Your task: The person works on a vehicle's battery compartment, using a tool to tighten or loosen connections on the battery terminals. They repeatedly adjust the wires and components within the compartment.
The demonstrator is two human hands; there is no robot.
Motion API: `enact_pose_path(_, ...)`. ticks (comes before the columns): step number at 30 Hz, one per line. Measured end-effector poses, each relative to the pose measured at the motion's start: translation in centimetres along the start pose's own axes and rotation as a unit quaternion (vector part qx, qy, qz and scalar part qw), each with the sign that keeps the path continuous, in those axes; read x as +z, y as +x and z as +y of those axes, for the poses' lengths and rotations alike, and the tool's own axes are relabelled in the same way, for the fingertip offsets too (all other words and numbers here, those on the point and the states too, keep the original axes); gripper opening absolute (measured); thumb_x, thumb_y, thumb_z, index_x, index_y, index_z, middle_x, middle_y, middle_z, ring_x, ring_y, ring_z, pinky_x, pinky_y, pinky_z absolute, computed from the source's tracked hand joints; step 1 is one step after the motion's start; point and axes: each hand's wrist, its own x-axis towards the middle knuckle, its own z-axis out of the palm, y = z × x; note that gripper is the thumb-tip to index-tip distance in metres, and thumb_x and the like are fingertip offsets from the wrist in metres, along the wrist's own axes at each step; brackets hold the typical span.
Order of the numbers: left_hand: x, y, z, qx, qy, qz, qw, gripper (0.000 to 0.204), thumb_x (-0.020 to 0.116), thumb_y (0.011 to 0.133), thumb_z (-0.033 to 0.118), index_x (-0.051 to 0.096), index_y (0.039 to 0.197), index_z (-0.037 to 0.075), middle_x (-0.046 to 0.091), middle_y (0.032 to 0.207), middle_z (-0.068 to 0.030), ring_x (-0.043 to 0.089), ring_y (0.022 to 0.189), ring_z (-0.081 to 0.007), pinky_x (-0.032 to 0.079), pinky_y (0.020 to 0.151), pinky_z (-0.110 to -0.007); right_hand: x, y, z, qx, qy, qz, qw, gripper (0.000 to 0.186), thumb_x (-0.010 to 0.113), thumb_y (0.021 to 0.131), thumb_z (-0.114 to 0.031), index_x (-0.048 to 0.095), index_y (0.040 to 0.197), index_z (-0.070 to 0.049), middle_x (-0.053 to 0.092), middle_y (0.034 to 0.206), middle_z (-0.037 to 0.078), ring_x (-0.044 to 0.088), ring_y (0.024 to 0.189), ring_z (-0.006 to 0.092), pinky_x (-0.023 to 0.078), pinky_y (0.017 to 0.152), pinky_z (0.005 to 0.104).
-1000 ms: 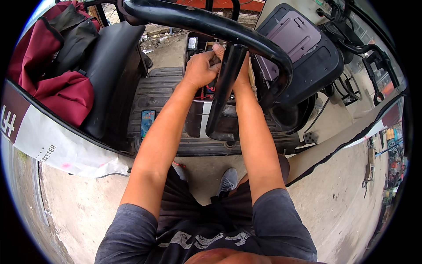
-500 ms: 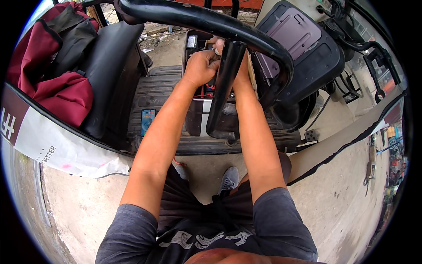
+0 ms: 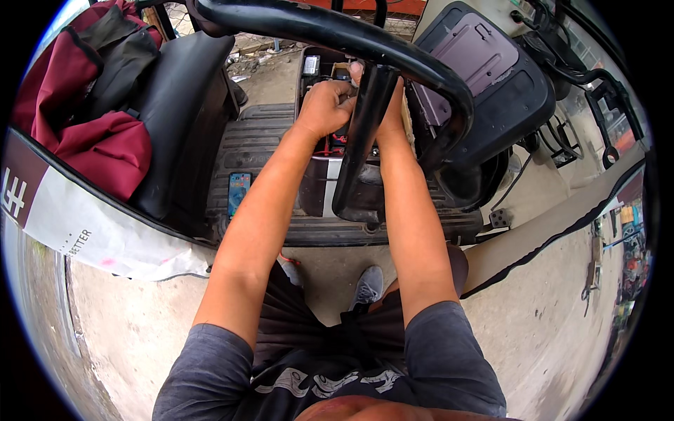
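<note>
My left hand (image 3: 326, 109) is closed inside an open battery compartment (image 3: 307, 189), its fingers curled together. What it pinches, if anything, I cannot make out. My right hand (image 3: 391, 121) reaches into the same compartment from the right. A black upright bar (image 3: 366, 133) hides most of it, and only a fingertip shows beyond the bar. Dark batteries and red wires (image 3: 327, 150) lie below my hands. At the compartment's far left corner sits a small black box with a pale label (image 3: 311, 65).
A thick curved black rail (image 3: 337, 31) arches over my hands. The tilted seat lid (image 3: 484, 70) leans at right. On the left stand a black bench seat (image 3: 184, 105) and maroon fabric (image 3: 116, 154). A phone (image 3: 239, 193) lies on the ribbed floor; a pedal (image 3: 500, 218) is at right.
The view has shifted slightly, so the vehicle appears a little farther right. Both hands remain in the compartment, with only slight movement of the left fingers.
</note>
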Motion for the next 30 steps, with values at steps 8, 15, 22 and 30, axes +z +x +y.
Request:
enact_pose_path(8, 0.1, 0.2, -0.7, -0.009, -0.008, -0.005, 1.000, 0.016, 0.073, 0.082, 0.018, 0.072, 0.082, 0.002, 0.067, 0.076, -0.0207, 0.067, 0.079, -0.0417, 0.052, 0.070, -0.047, 0.1, 0.2, 0.6, -0.041, 0.044, -0.013, 0.998, 0.023, 0.077, 0.090, -0.014, 0.067, 0.106, -0.002, 0.065, 0.094, 0.000, 0.059, 0.086, 0.0104, 0.050, 0.072, 0.0279)
enact_pose_path(15, 0.4, 0.2, -1.0, -0.025, -0.024, 0.008, 0.999, 0.019, 0.075, 0.082, 0.021, 0.071, 0.079, 0.003, 0.066, 0.073, -0.0205, 0.067, 0.076, -0.0409, 0.051, 0.068, -0.046, 0.4, 0.1, 0.4, -0.052, 0.004, 0.019, 0.998, 0.020, 0.079, 0.087, -0.010, 0.067, 0.102, -0.004, 0.063, 0.090, -0.002, 0.058, 0.083, 0.0094, 0.047, 0.065, 0.0236)
enact_pose_path(22, 0.6, 0.1, -0.8, -0.019, -0.044, 0.010, 0.999, 0.024, 0.077, 0.082, 0.023, 0.069, 0.076, 0.002, 0.064, 0.069, -0.0204, 0.065, 0.074, -0.0420, 0.049, 0.065, -0.047, 0.0, 0.2, 0.2, -0.086, -0.014, 0.031, 0.996, 0.022, 0.077, 0.089, -0.013, 0.068, 0.105, -0.003, 0.068, 0.092, 0.002, 0.061, 0.087, 0.0119, 0.050, 0.078, 0.0306)
enact_pose_path(30, 0.5, 0.2, -1.2, -0.024, 0.008, 0.006, 1.000, 0.022, 0.076, 0.082, 0.023, 0.070, 0.076, 0.003, 0.065, 0.070, -0.0201, 0.066, 0.074, -0.0413, 0.051, 0.067, -0.046, -0.3, 0.2, 0.7, -0.007, 0.003, -0.003, 1.000, 0.024, 0.079, 0.088, -0.012, 0.067, 0.106, -0.002, 0.067, 0.089, 0.001, 0.061, 0.086, 0.0106, 0.049, 0.078, 0.0292)
